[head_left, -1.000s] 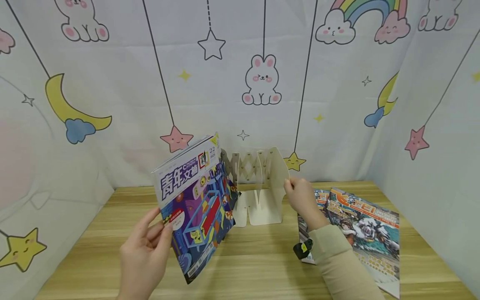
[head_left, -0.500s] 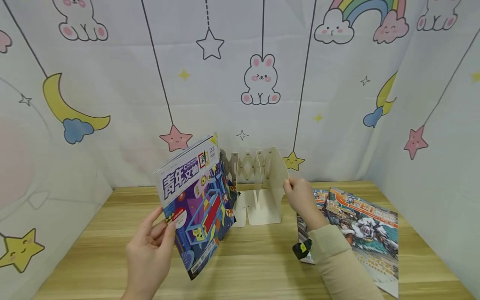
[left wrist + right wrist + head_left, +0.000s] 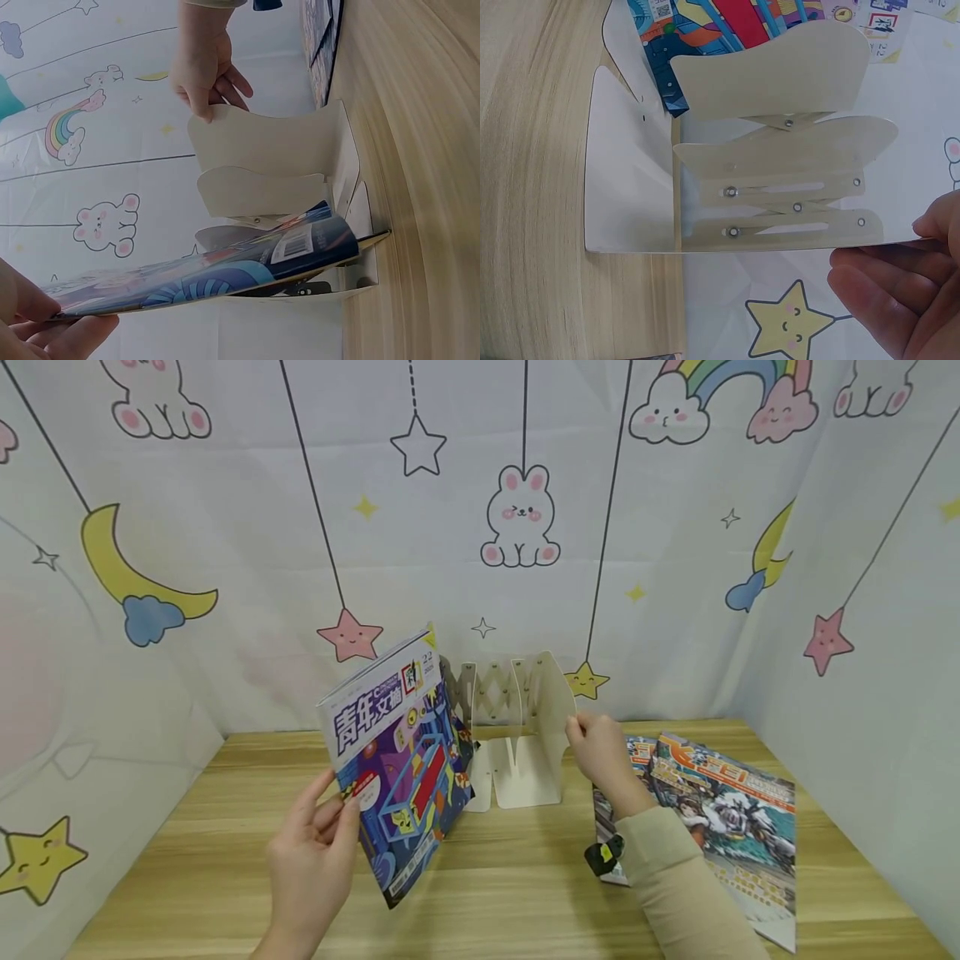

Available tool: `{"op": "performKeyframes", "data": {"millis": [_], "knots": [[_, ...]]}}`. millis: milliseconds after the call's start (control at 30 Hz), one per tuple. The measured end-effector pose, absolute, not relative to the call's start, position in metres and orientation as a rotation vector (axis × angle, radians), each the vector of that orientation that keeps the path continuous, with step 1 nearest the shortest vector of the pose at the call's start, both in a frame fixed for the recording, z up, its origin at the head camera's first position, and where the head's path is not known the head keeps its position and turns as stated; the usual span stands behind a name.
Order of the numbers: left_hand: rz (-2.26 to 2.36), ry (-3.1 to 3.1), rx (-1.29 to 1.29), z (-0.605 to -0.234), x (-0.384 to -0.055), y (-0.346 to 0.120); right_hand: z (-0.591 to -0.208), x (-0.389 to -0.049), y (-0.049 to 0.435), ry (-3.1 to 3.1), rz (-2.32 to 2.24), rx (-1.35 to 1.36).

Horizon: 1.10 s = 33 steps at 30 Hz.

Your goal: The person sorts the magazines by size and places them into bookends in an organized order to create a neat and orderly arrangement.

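My left hand (image 3: pixel 311 868) pinches a purple and blue magazine (image 3: pixel 412 768) by its left edge, thumb on the front cover. The magazine stands tilted in front of the left part of a cream metal expandable bookend (image 3: pixel 528 777). Seen from the left wrist, the lower corner of the magazine (image 3: pixel 322 244) overlaps the left compartments of the bookend. My right hand (image 3: pixel 600 756) pinches the front edge of the bookend's rightmost panel; the right wrist view shows thumb and fingers (image 3: pixel 877 300) at that edge. The leftmost panel is mostly hidden by the magazine in the head view.
Overlapping magazines (image 3: pixel 738 827) with orange titles lie on the wood-grain table (image 3: pixel 525 893) at the right, partly under my right forearm. A black wrist strap (image 3: pixel 603 857) hangs at that sleeve. A white printed curtain (image 3: pixel 300 510) closes off the back and sides.
My left hand has shifted a little to the right with the magazine, whose lower corner is slightly higher. My right hand stays on the bookend panel.
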<state>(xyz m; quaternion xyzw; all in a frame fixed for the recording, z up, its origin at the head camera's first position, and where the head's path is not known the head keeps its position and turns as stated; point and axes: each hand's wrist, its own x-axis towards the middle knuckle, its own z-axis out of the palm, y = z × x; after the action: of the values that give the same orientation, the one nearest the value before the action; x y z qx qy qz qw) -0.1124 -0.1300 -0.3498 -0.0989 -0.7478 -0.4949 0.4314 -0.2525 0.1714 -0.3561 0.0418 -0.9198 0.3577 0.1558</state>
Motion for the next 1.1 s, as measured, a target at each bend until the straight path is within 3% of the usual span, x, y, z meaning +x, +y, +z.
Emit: {"op": "performKeyframes", "data": {"millis": [1100], "knots": [[-1.255,-1.885,-0.160,-0.371,-0.135,-0.113,-0.358,-0.253,0.171,-2.647,1.059,0.112]]}}
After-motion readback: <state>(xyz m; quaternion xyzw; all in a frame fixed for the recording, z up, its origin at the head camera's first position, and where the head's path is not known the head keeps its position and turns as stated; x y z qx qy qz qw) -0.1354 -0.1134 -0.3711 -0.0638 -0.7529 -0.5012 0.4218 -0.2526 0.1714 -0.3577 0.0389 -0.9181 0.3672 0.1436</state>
